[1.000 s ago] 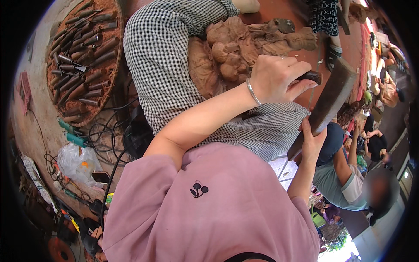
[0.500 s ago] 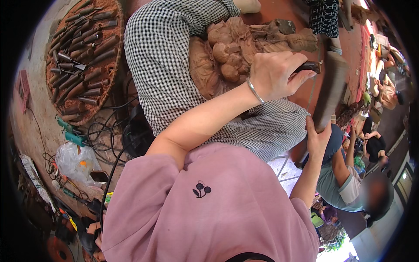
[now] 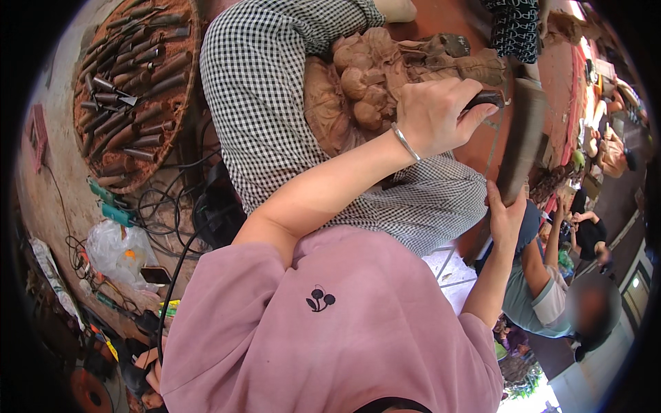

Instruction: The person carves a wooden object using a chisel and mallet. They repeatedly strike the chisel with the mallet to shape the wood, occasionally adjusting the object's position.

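A brown wood carving [image 3: 365, 86] with rounded, figure-like forms rests by my legs. My left hand [image 3: 435, 118], with a silver bangle on its wrist, is closed over the carving around a dark chisel handle [image 3: 487, 100]. The chisel's blade is hidden behind the hand. My right hand [image 3: 507, 219] grips the lower end of a long wooden mallet [image 3: 523, 141]. The mallet stands up beside the butt of the chisel handle, a small gap apart, and its upper part is smeared by motion.
At the left, a round woven tray [image 3: 187, 113] bears several chisels and wood shavings. Black cables [image 3: 162, 206], a clear plastic bag [image 3: 117, 251] and a phone [image 3: 156, 275] lie below it. A co-worker [image 3: 533, 289] sits close on the right; other people are farther off.
The view has shifted slightly, so the carving and my legs appear a little farther right. Both hands keep their grips, and the mallet stays close to the chisel handle's butt.
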`<state>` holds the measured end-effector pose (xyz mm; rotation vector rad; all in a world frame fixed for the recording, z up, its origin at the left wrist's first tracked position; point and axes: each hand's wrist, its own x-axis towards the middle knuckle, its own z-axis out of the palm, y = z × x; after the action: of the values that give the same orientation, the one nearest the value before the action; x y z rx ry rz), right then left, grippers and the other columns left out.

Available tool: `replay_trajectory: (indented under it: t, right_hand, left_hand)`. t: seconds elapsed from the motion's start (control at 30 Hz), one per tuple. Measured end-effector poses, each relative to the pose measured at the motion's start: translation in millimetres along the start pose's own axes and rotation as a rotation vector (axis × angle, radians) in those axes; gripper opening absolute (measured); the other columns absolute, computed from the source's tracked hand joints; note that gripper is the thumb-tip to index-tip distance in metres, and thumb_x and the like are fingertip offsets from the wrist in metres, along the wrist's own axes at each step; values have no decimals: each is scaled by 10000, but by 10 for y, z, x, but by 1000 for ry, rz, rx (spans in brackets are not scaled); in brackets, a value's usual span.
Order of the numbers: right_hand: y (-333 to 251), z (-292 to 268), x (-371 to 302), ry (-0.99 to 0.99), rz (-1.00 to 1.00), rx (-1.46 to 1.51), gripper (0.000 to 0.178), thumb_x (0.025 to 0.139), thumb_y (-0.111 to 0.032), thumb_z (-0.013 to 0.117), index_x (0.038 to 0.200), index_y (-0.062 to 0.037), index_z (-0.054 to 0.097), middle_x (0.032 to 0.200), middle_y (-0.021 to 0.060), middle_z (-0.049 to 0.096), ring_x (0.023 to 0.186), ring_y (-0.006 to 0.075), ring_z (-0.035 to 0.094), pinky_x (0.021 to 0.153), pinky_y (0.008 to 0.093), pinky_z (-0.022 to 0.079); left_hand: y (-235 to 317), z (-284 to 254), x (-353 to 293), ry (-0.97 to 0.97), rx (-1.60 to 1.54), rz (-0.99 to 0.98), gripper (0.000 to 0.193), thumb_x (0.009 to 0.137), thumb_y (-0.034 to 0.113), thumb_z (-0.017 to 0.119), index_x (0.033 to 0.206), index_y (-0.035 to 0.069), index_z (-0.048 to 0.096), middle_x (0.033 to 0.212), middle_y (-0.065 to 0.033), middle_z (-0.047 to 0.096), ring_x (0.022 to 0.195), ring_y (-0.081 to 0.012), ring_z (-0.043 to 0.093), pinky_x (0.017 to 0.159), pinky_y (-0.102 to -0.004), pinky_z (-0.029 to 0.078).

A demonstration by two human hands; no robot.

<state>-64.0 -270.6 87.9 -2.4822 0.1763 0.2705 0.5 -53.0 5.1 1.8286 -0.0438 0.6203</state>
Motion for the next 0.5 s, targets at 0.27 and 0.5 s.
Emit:
replay_trajectory:
  t: [0.27, 0.5]
  right_hand:
    - [-89, 3, 2, 0, -28, 143, 308, 888, -154, 722, 1099, 11, 569, 824, 35, 608, 666, 102, 572, 595, 244, 461]
    - [-216, -59, 36, 65, -68, 213, 397, 878, -146, 731, 1196, 23, 564, 878, 51, 616, 696, 111, 581, 609, 245, 466]
  left_hand:
    - [115, -53, 1, 40, -90, 15, 255, 856, 362, 692, 873, 107, 694, 692, -38, 656, 543, -194, 625, 470, -299, 469]
    - [-1, 33, 63, 54, -71, 5, 291, 853, 378, 695, 875, 88, 689, 683, -47, 654, 528, -192, 622, 458, -303, 464]
